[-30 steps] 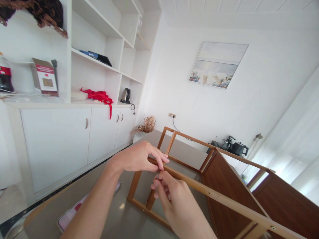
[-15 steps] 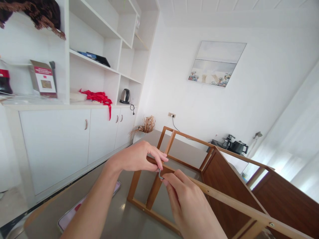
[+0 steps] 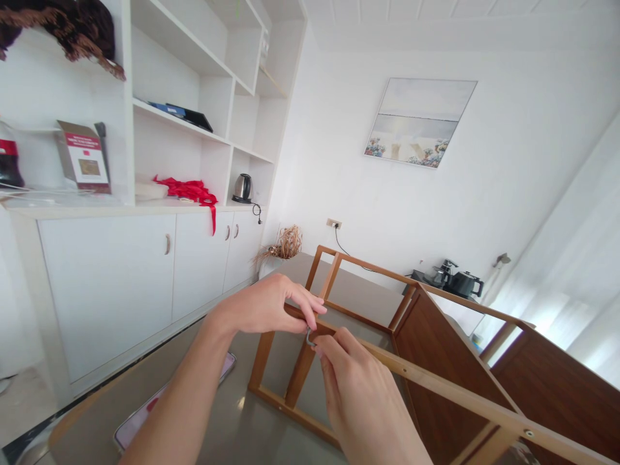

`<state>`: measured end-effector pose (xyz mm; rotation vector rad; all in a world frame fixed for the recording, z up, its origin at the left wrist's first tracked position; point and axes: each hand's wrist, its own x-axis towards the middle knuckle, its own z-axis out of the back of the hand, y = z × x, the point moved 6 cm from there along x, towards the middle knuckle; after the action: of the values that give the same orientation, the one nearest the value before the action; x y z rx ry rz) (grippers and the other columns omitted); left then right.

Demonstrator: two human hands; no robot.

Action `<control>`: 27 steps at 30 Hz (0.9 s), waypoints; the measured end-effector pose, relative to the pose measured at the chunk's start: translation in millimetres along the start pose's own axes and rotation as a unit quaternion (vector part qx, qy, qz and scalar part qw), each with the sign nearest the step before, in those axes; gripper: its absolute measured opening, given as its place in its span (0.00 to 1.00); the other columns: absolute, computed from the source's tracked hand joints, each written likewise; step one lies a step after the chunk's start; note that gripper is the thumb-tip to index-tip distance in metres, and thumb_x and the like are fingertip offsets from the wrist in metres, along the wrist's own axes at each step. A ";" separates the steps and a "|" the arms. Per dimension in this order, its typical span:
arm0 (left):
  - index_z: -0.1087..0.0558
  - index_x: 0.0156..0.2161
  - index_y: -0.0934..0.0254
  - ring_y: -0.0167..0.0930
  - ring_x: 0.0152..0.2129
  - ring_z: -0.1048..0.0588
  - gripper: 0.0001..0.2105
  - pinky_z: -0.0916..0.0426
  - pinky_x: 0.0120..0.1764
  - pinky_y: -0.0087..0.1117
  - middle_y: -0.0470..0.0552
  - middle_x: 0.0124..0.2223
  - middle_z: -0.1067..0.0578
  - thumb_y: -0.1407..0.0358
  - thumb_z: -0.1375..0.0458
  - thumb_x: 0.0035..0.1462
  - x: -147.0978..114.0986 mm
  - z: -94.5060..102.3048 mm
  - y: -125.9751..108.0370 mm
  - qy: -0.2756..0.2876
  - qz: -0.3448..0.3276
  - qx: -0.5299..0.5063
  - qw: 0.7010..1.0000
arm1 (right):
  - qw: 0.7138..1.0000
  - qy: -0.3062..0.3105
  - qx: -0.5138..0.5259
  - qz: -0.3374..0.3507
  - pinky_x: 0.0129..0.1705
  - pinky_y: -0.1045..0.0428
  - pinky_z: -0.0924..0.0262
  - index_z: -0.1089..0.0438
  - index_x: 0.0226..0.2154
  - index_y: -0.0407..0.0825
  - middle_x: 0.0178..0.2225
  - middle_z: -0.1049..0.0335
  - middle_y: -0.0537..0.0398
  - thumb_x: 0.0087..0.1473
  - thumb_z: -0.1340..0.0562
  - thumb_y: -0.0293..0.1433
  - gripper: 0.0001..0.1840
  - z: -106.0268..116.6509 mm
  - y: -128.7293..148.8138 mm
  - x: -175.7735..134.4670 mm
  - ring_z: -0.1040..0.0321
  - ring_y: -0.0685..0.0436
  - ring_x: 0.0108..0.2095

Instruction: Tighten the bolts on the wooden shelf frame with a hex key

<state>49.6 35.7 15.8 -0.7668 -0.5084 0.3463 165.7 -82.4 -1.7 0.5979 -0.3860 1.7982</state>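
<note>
A small bent grey hex key sits between my two hands, against the near rail of a wooden frame that lies on its side. My left hand reaches over the rail and pinches the key's upper end between thumb and fingers. At the key's lower end, my right hand grips it with thumb and forefinger, the other fingers curled in. Fingers cover where the key meets the wood. Brown panels form part of the frame on the right.
The frame rests on a grey tabletop, with a phone lying under my left forearm. White cabinets with shelves line the left side. Beyond the frame stand black kettles and a pot of dried plants.
My right hand has shifted slightly up and left, its fingers still on the hex key. My left hand stays in almost the same place.
</note>
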 end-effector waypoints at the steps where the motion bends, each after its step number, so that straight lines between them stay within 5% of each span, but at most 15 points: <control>1: 0.16 0.37 0.55 0.34 0.58 0.26 0.08 0.30 0.58 0.31 0.47 0.54 0.20 0.69 0.36 0.55 0.0 0.2 -0.2 0.000 0.000 0.001 1.000 | 1.000 0.000 0.002 0.000 0.25 0.52 0.49 0.30 0.35 0.51 0.31 0.32 0.56 0.67 0.51 0.28 0.16 0.3 0.4 0.2 0.35 0.47 0.23; 16: 0.15 0.38 0.53 0.34 0.58 0.26 0.08 0.30 0.58 0.30 0.46 0.53 0.20 0.68 0.36 0.56 0.2 0.3 -1.5 0.002 -0.009 0.018 1.000 | 0.998 -0.054 -0.011 0.000 0.24 0.51 0.55 0.32 0.31 0.52 0.27 0.31 0.58 0.68 0.50 0.30 0.16 7.5 4.7 1.5 0.33 0.48 0.22; 22: 0.15 0.40 0.51 0.32 0.58 0.27 0.11 0.31 0.58 0.28 0.43 0.55 0.20 0.70 0.37 0.56 0.1 -0.1 -1.9 0.006 -0.010 0.030 0.999 | 0.999 -0.031 0.003 -0.039 0.23 0.51 0.60 0.32 0.32 0.53 0.21 0.31 0.59 0.69 0.50 0.32 0.15 -3.3 3.0 -0.2 0.33 0.46 0.20; 27: 0.16 0.40 0.51 0.32 0.59 0.27 0.13 0.31 0.58 0.28 0.43 0.55 0.21 0.71 0.38 0.57 0.3 -0.3 -1.1 0.012 -0.011 0.033 0.999 | 0.996 0.053 0.060 -0.043 0.23 0.54 0.56 0.31 0.34 0.52 0.24 0.26 0.58 0.69 0.49 0.32 0.14 -13.9 5.5 4.9 0.29 0.48 0.22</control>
<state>50.1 34.9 16.6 -0.7002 -0.4804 0.3313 156.6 -72.7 -10.0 0.5909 -0.1775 1.7718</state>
